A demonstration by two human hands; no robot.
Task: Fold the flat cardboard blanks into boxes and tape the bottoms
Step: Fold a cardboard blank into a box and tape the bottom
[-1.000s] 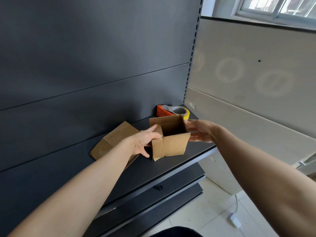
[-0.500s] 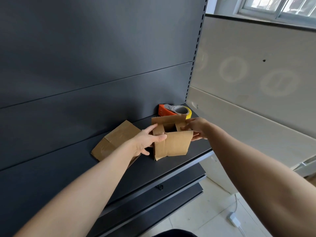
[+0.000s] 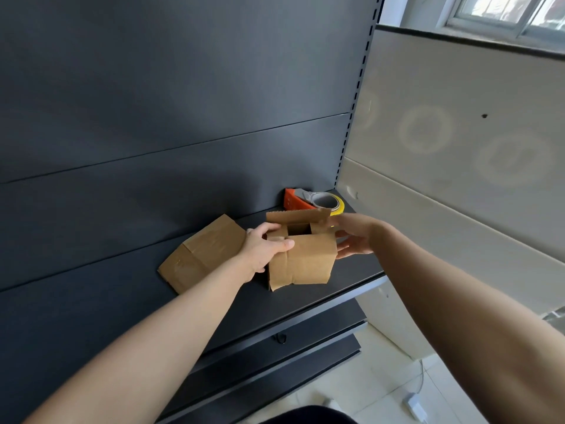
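Since a second ago: open end of the box (image 3: 301, 255) has narrowed. Both side flaps are now turned inward and the near flap is folded over; only a small square gap shows. The right hand (image 3: 351, 237) has drawn back from over the opening to the box's right side.

Box stands on the dark shelf (image 3: 336, 289), near its front edge, far flap not yet folded down. Left hand (image 3: 264, 250) grips the box's left side, thumb laid across the near flap, holding it down. Right hand is spread, fingers straight; its lower fingertips seem to touch the right wall, though the edge hides contact.

Flat blanks (image 3: 201, 255) lie just left of the box, behind the left hand. Tape dispenser (image 3: 315, 201), orange with a yellow roll, sits behind the box against the back panel, untouched.

Progress, my estimate: one blank opened up, three flaps in. Left: last flap, taping, remaining blanks.
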